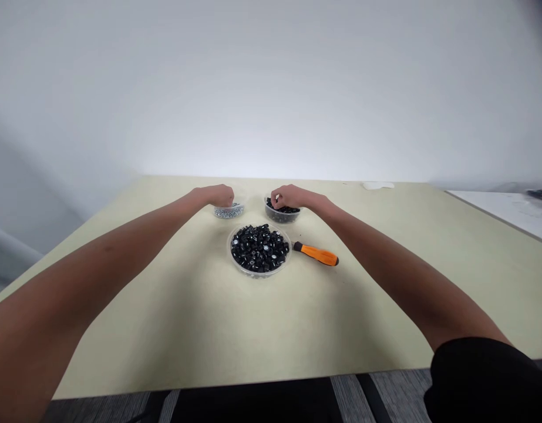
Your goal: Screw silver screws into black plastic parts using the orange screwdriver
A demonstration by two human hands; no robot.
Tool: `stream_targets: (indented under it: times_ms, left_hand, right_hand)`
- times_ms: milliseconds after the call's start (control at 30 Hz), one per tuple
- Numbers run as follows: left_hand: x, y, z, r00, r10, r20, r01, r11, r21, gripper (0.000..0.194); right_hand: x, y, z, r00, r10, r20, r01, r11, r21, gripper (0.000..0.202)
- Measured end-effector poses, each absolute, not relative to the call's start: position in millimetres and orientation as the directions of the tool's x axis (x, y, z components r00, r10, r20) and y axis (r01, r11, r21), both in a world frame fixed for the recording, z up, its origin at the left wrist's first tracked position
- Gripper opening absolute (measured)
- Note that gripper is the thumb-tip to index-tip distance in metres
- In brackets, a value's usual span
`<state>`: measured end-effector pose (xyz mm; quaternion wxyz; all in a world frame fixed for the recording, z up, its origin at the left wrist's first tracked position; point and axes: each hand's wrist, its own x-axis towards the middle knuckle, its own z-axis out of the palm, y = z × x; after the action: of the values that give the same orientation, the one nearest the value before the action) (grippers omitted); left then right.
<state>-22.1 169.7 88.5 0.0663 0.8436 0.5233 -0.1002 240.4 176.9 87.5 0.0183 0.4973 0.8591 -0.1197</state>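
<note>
My left hand reaches into a clear plastic tub at the back left, over small silver metal parts. Its fingers are curled in, with the tips hidden, so what they grip cannot be made out. To the right, my right hand dips into a second clear tub full of small black parts. Its fingers are bent together in a pinch, and anything between them is too small to tell. Closer to me, a round clear bowl is heaped with black knob-like pieces, some showing silver metal centres.
A screwdriver with an orange and black handle lies right of the front bowl, its tip toward the bowl. A white object rests near the table's back edge. The pale table meets a white wall; a white surface stands at right.
</note>
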Motion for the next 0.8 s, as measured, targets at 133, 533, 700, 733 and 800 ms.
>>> stream_targets:
  times_ms: [133, 533, 700, 733, 800]
  left_hand:
    - [-23, 167, 95, 0.395, 0.885, -0.248, 0.912, -0.410, -0.006, 0.028]
    - [-24, 151, 93, 0.415, 0.907, -0.070, 0.906, -0.405, 0.128, 0.017]
    - [-31, 128, 95, 0.393, 0.915, 0.095, 0.894, -0.404, 0.193, 0.018]
    - [-32, 123, 95, 0.388, 0.915, 0.111, 0.893, -0.403, 0.199, 0.018]
    - [-34, 116, 94, 0.376, 0.916, 0.142, 0.892, -0.399, 0.213, 0.019]
  right_hand:
    - [246, 172, 91, -0.474, 0.868, -0.149, 0.878, 0.453, -0.156, 0.042]
    - [253, 178, 73, -0.505, 0.863, 0.017, 0.839, 0.495, -0.227, 0.031]
    - [251, 168, 73, -0.490, 0.855, 0.167, 0.811, 0.518, -0.271, 0.030]
    - [250, 167, 73, -0.491, 0.850, 0.192, 0.805, 0.526, -0.274, 0.028]
    - [247, 165, 73, -0.493, 0.840, 0.225, 0.793, 0.540, -0.280, 0.028]
